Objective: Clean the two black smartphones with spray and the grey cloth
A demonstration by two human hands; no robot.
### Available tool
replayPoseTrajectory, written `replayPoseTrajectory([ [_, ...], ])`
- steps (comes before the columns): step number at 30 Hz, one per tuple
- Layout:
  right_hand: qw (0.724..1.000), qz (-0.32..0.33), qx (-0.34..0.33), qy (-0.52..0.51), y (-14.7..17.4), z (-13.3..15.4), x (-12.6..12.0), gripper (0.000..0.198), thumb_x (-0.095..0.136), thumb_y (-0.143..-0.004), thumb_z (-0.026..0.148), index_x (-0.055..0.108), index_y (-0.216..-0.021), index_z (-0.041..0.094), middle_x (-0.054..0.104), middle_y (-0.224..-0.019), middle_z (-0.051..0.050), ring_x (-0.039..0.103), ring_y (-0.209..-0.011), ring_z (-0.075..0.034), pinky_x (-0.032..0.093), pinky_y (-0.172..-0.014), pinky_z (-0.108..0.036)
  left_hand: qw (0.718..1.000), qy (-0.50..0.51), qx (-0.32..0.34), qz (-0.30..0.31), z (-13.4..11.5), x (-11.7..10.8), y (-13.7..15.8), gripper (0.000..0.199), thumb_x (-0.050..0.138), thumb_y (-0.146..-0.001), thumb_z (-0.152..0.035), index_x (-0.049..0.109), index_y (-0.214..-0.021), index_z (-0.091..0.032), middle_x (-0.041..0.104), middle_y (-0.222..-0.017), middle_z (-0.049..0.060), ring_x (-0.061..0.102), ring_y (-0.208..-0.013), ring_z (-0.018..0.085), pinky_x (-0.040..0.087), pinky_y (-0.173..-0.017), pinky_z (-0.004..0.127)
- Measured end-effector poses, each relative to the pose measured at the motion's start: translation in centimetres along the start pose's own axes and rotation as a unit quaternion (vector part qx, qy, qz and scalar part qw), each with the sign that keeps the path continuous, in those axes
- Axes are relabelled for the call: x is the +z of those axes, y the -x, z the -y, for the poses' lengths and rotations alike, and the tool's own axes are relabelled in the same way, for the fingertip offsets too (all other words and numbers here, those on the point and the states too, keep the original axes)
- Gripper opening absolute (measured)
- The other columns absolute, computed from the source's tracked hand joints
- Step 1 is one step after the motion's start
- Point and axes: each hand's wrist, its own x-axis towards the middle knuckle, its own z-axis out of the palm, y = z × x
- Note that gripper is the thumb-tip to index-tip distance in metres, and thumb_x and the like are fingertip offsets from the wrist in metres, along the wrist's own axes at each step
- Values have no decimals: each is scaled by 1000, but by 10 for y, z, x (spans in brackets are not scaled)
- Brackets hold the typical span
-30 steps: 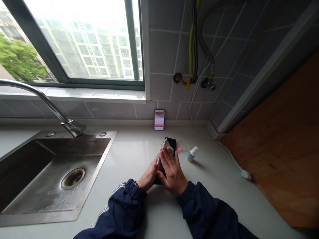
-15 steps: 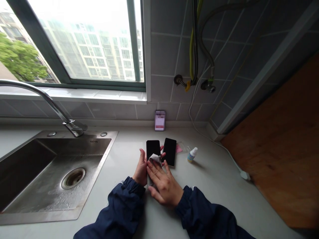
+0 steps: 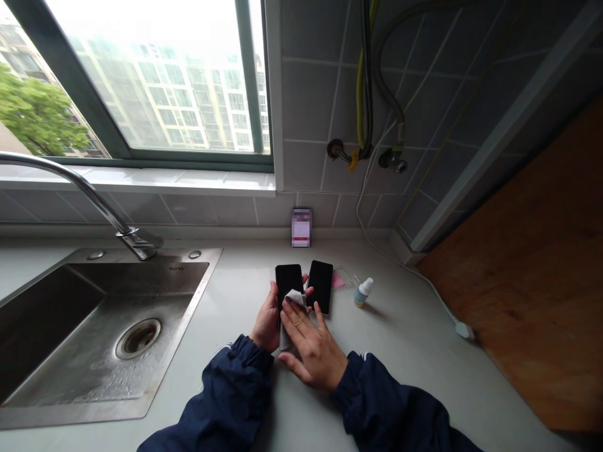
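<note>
My left hand [image 3: 266, 321] is wrapped round a black smartphone [image 3: 289, 278], thumb along its left edge and fingertips showing past its right edge. Across the lower part of the screen lies a light grey cloth [image 3: 296, 296]. My right hand [image 3: 313, 348] presses this cloth down with its fingers laid over it, the thumb low and to the left. Just right of the held phone, a second dark phone [image 3: 320, 287] rests on the counter. Past it lies a small pink piece [image 3: 338, 280] with something clear beside it. A small spray bottle [image 3: 362, 293] stands further right.
Another phone [image 3: 301, 227], screen lit and blurred, leans against the back wall. At left is a steel sink [image 3: 157, 395] with a chrome faucet [image 3: 101, 201]. A white cable [image 3: 400, 262] runs along the counter to a plug [image 3: 464, 329]. A wooden panel [image 3: 527, 270] borders the right side.
My right hand and the cloth have shifted slightly to the right across the phone's screen. My left hand keeps its hold on the phone. The view has moved very little.
</note>
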Motion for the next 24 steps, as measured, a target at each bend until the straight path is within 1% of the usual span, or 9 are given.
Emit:
replayPoseTrajectory([
  [3,1000,-15,18,21,0,-1,2,77,54,-100,43,22,-161,7,20,-166,-17,19,-156,-32,6,-123,-67,1000,-13,-17,-2,2,0,-1,78,38,-97,-69,45,-153,-15,72,-125,17,74,-98,25,51,-100,39],
  [6,998,-29,31,36,-1,-4,4,78,53,-100,42,18,-162,9,18,-167,-16,18,-156,-33,-1,-122,-68,999,-20,-34,-17,5,1,-1,79,39,-97,-69,47,-151,-12,72,-125,17,71,-111,28,46,-108,41],
  [9,996,-54,49,47,0,-8,4,80,51,-101,41,10,-163,10,18,-167,-16,18,-156,-32,-4,-122,-66,998,-33,-45,-32,9,1,-2,76,39,-98,-67,53,-146,-9,70,-129,17,63,-126,29,39,-117,42],
  [11,993,-73,70,54,0,-12,4,81,48,-102,40,5,-163,11,18,-167,-17,18,-156,-32,-3,-123,-65,997,-49,-35,-43,13,1,-2,69,41,-100,-62,56,-144,-11,68,-134,16,59,-132,29,35,-120,42],
  [14,987,-108,103,66,1,-18,3,77,44,-104,40,3,-164,11,17,-167,-18,18,-156,-33,2,-123,-66,995,-86,-3,-47,18,-1,-2,59,45,-102,-54,58,-143,-13,65,-138,13,56,-135,29,31,-122,43],
  [17,978,-154,122,71,0,-22,0,74,40,-105,37,3,-164,12,18,-167,-18,18,-156,-34,7,-122,-66,992,-118,21,-30,22,-2,-2,57,47,-101,-52,60,-141,-15,63,-141,13,52,-138,29,28,-123,43],
  [19,974,-176,123,71,0,-24,-1,74,40,-105,37,2,-164,12,19,-167,-18,19,-155,-35,10,-122,-66,990,-132,34,-17,23,-2,-1,56,48,-101,-53,61,-141,-15,62,-143,12,51,-139,30,27,-124,43],
  [21,973,-184,122,68,-1,-25,-2,74,41,-105,36,2,-164,12,20,-167,-19,20,-155,-35,11,-122,-66,989,-140,42,-11,23,-2,-1,56,49,-100,-53,61,-140,-16,61,-144,12,51,-139,30,27,-124,43],
  [24,974,-179,121,63,-1,-25,-1,75,42,-105,36,2,-164,11,19,-167,-19,20,-155,-36,14,-122,-66,989,-138,47,-20,23,-2,-2,56,49,-100,-52,61,-140,-15,60,-144,13,52,-139,30,28,-124,43],
])
